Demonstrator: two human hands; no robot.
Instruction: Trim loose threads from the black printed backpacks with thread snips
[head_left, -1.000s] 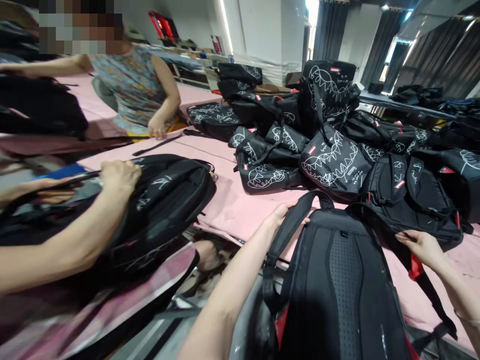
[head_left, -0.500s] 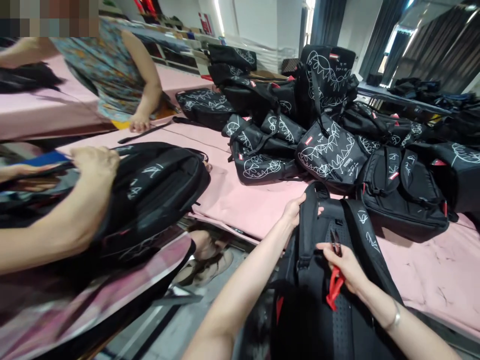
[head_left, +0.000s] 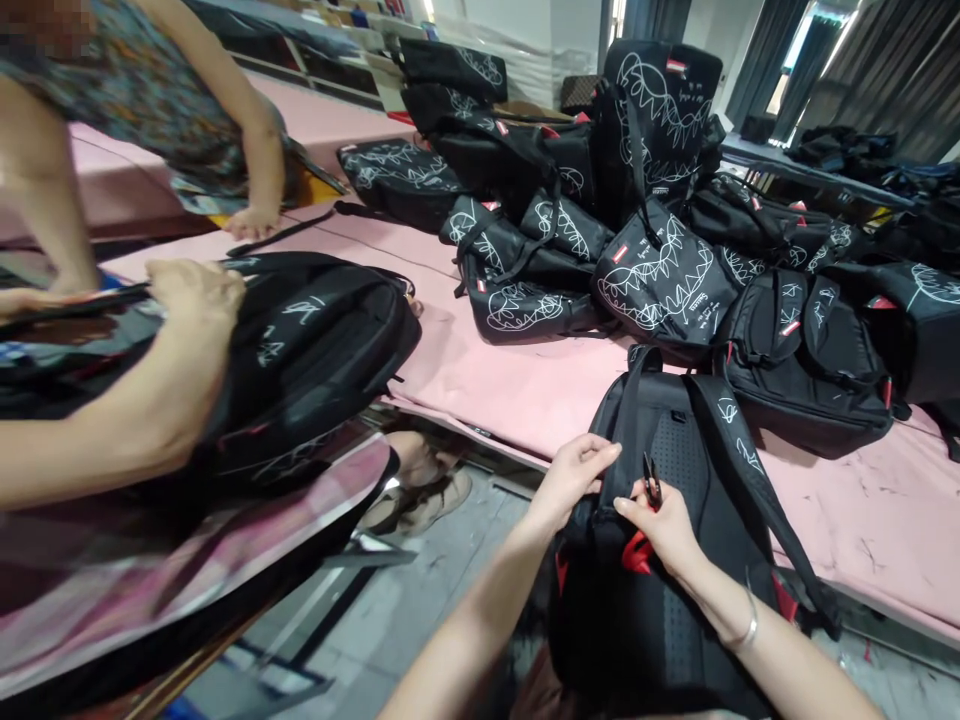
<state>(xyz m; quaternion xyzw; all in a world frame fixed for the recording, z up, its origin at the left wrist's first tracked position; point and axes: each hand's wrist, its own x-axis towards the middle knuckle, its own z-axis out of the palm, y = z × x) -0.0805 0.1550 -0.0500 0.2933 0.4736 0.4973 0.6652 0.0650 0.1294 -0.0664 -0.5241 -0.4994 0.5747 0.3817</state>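
Observation:
A black backpack (head_left: 637, 620) stands upright in front of me, its padded back panel and shoulder straps facing me. My left hand (head_left: 577, 480) is closed, pinching the edge of the left shoulder strap (head_left: 628, 430). In my right hand (head_left: 667, 525) is a pair of dark thread snips (head_left: 651, 480), blades pointing up, with a red ribbon (head_left: 637, 552) hanging below. The right thumb comes close to the lower part of the left strap. The right shoulder strap (head_left: 731, 440), marked with white scribbles, hangs loose at the side.
Black backpacks with white line drawings, such as one nearby (head_left: 667, 280), are piled on the pink-covered table (head_left: 525, 390). At left, a co-worker's hand (head_left: 196, 290) rests on another black backpack (head_left: 322, 340). Another person (head_left: 225, 100) leans on the table behind. A metal frame (head_left: 360, 560) stands below.
My left hand has moved down the left strap from near its top. My right hand has shifted slightly left with the snips, closer to the left hand. The person behind leans further forward.

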